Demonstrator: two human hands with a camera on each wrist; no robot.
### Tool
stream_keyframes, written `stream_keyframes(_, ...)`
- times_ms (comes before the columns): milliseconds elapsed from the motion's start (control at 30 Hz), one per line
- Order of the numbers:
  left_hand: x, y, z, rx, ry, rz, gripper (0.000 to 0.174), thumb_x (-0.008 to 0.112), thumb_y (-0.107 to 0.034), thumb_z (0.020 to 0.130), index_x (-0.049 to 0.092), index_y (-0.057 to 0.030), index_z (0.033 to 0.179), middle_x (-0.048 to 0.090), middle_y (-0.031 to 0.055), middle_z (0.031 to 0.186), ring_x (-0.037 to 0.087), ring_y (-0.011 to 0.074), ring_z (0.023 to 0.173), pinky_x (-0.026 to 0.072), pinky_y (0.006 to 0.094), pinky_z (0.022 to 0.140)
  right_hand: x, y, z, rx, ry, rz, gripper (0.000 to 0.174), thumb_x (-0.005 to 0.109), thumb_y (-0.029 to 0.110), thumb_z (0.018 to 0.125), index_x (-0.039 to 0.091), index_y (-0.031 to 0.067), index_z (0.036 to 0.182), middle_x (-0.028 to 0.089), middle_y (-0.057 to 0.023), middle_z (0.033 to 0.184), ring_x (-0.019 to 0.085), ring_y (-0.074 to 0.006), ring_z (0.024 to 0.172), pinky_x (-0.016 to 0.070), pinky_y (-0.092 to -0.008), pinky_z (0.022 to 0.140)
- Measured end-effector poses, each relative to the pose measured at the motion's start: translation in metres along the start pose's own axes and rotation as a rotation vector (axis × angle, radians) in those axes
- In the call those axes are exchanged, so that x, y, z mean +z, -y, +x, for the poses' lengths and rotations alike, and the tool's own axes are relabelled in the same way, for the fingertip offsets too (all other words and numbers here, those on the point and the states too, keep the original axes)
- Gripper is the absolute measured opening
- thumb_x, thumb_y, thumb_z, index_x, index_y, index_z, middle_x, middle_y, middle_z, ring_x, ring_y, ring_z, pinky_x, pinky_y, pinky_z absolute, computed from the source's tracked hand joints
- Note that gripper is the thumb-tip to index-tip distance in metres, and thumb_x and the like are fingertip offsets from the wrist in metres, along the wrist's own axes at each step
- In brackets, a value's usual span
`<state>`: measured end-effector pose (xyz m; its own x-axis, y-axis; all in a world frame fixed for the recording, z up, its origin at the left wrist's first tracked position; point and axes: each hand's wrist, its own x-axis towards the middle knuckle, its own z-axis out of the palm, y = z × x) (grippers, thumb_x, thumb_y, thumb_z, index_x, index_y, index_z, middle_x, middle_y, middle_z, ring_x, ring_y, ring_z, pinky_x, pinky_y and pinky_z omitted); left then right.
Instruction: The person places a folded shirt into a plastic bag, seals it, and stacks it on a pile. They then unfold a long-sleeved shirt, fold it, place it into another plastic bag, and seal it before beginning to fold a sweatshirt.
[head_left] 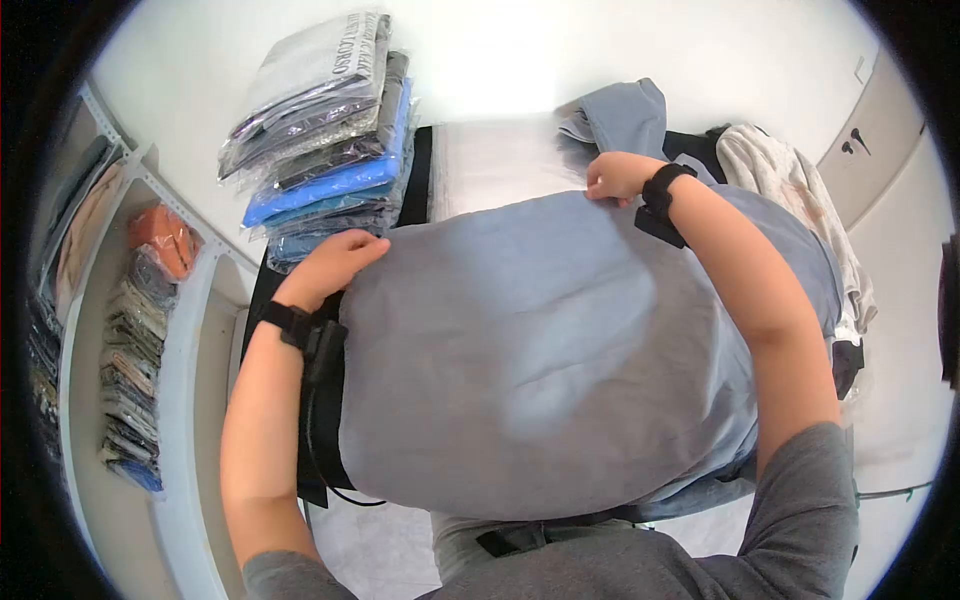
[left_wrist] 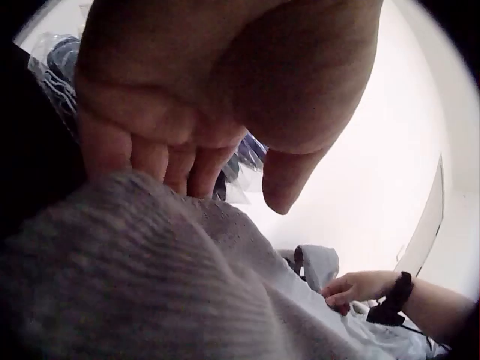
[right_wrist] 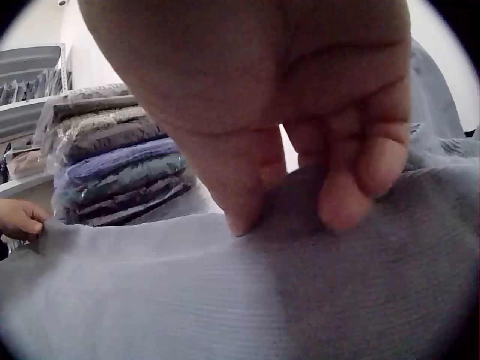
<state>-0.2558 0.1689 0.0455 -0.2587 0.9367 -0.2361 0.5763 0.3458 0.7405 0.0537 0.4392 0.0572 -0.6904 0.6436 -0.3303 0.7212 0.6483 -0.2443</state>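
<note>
A large grey-blue garment (head_left: 520, 340) lies spread in front of me, its far edge running between my two hands. At its far left corner is my left hand (head_left: 335, 262); in the left wrist view the fingers (left_wrist: 150, 157) reach down straight behind the cloth edge, tips hidden, while the thumb (left_wrist: 289, 176) stands apart. My right hand (head_left: 625, 178) pinches the far edge further right, thumb (right_wrist: 240, 214) and fingers meeting at the cloth in the right wrist view. Another grey-blue part of cloth (head_left: 630, 115) lies folded beyond my right hand.
A tall stack of bagged folded clothes (head_left: 330, 150) stands at the back left. Clear plastic bags (head_left: 495, 160) lie flat behind the garment. A whitish knit (head_left: 775, 170) is heaped at the right. Shelves (head_left: 180, 350) with bagged clothes line the left side.
</note>
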Motion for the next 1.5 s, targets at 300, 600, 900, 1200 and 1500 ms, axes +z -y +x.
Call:
stream_keyframes(300,0.003,0.019,0.02,0.021,-0.205,0.244,0.043,0.059,-0.036,0.082,0.062,0.007,0.08,0.061,0.0144,0.068,0.057,0.0218,0.064,0.0441,0.0334,0.062,0.019,-0.003,-0.04,-0.28,-0.485,-0.127,0.029,0.058,0.025,0.086,0.06,0.0044,0.107,0.063,-0.008,0.094,0.059,-0.0168,0.087,0.0468,-0.0273,0.077)
stream_keyframes(600,0.001,0.019,-0.193,0.078,-0.424,0.014,0.023,0.049,-0.021,0.093,0.058,-0.0005,0.088,0.053,0.0008,0.067,0.041,0.0065,0.058,0.0309,0.0212,0.053,-0.013,0.017,-0.329,-0.167,-0.759,0.299,0.024,0.053,0.018,0.091,0.06,0.0024,0.108,0.064,-0.0044,0.101,0.056,-0.0116,0.096,0.043,-0.027,0.086)
stream_keyframes(900,0.116,0.093,-0.283,-0.287,-0.177,-0.302,0.03,0.052,-0.024,0.091,0.053,-0.0006,0.109,0.061,0.0064,0.087,0.058,0.013,0.079,0.0422,0.0232,0.066,0.128,-0.095,-0.465,0.462,-1.217,0.768,0.026,0.056,0.02,0.089,0.059,0.0005,0.105,0.062,-0.0029,0.098,0.053,-0.0087,0.087,0.04,-0.0225,0.08)
stream_keyframes(1200,0.221,0.135,-0.255,-0.11,-0.251,-1.129,0.057,0.062,-0.014,0.085,0.032,-0.0056,0.133,0.047,0.0065,0.124,0.045,0.0195,0.114,0.0322,0.037,0.099,0.27,-0.093,-0.439,0.571,-1.029,1.624,0.04,0.063,0.036,0.085,0.053,0.0033,0.105,0.059,-0.0036,0.095,0.055,-0.0131,0.089,0.0431,-0.0275,0.076)
stream_keyframes(1500,0.234,0.137,-0.242,-0.057,-0.144,-1.14,0.033,0.062,-0.014,0.084,0.048,-0.01,0.114,0.053,0.0048,0.115,0.049,0.0189,0.107,0.0329,0.038,0.096,0.258,-0.075,-0.448,0.155,-1.048,1.748,0.04,0.046,0.032,0.095,0.047,0.0009,0.12,0.057,-0.0074,0.116,0.054,-0.0182,0.105,0.0422,-0.0333,0.091)
